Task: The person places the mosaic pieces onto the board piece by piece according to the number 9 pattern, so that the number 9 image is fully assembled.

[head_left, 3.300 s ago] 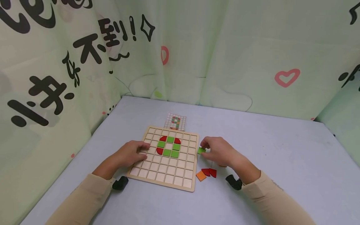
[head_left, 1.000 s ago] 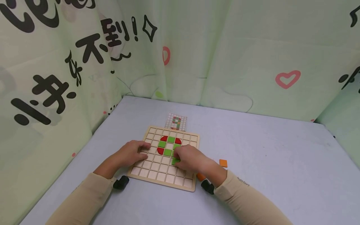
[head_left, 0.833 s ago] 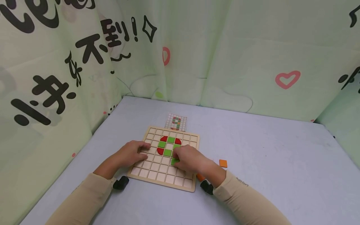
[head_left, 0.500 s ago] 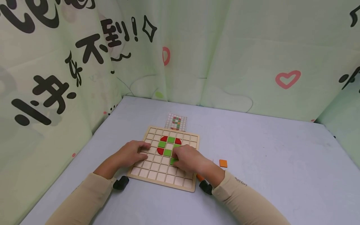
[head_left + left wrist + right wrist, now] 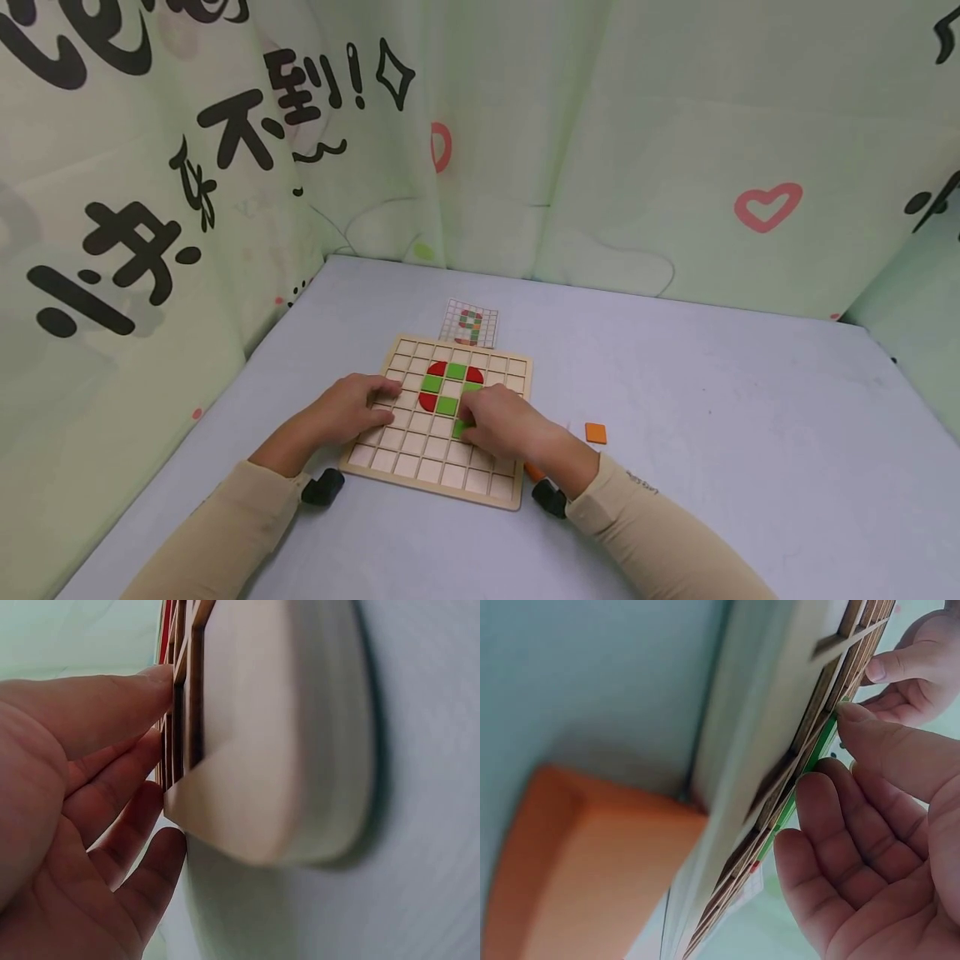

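Observation:
A wooden grid board (image 5: 435, 472) lies on the table, with red quarter-round tiles (image 5: 427, 402) and green square tiles (image 5: 447, 407) set in its upper middle cells. My right hand (image 5: 498, 421) is over the board's right half, thumb and fingertips pinching the edges of a green square tile (image 5: 823, 742) at a cell below the others. It partly covers the tiles beneath it. My left hand (image 5: 345, 412) rests at the board's left side, fingers loosely bent and spread, with thumb and fingertips (image 5: 157, 682) touching the board's surface and edge.
Behind the board lies a printed pattern card (image 5: 470, 322) with a red, green and orange figure. An orange square tile (image 5: 596, 433) sits right of the board; another orange piece (image 5: 534, 472) is half hidden by my right wrist. A pale printed curtain (image 5: 645, 150) stands behind the table.
My right hand has carried a green tile from the table right of the board onto the grid and shifted it slightly left there. My left hand stays in place.

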A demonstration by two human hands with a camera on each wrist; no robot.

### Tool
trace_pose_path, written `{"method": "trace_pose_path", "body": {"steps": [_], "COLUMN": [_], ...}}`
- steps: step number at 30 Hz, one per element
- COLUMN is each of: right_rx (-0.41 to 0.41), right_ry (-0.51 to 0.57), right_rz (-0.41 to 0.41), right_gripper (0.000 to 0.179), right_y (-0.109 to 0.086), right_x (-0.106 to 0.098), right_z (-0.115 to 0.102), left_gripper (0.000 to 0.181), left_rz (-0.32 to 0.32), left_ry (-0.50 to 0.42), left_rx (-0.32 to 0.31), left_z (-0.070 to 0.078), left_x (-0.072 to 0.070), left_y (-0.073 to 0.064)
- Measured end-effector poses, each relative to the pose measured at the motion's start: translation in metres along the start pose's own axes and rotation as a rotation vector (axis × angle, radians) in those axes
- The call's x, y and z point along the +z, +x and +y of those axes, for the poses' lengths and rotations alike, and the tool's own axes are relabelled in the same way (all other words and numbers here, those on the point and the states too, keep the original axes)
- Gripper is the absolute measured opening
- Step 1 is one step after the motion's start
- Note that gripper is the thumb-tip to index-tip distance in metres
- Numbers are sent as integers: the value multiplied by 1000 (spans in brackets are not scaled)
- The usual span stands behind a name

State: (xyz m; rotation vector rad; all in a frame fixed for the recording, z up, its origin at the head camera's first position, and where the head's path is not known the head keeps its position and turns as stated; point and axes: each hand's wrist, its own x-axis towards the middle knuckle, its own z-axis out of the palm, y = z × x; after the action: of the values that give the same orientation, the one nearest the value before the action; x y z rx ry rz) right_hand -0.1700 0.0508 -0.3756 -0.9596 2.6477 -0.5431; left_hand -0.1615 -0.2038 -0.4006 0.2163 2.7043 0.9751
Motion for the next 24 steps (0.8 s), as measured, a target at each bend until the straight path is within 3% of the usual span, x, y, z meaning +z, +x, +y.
{"method": "trace_pose_path", "body": {"steps": [24], "right_rx": [8], "right_ry": [-40], "right_rz": [-15], "right_gripper": [18], "right_y": [-4], "right_x": [-1], "right_z": [3], "left_gripper": [41], "left_rz": [-3], "left_ry": [-14], "left_rx": [-5], "left_z": [4], "left_x": [-1], "left_y": [-2]}}
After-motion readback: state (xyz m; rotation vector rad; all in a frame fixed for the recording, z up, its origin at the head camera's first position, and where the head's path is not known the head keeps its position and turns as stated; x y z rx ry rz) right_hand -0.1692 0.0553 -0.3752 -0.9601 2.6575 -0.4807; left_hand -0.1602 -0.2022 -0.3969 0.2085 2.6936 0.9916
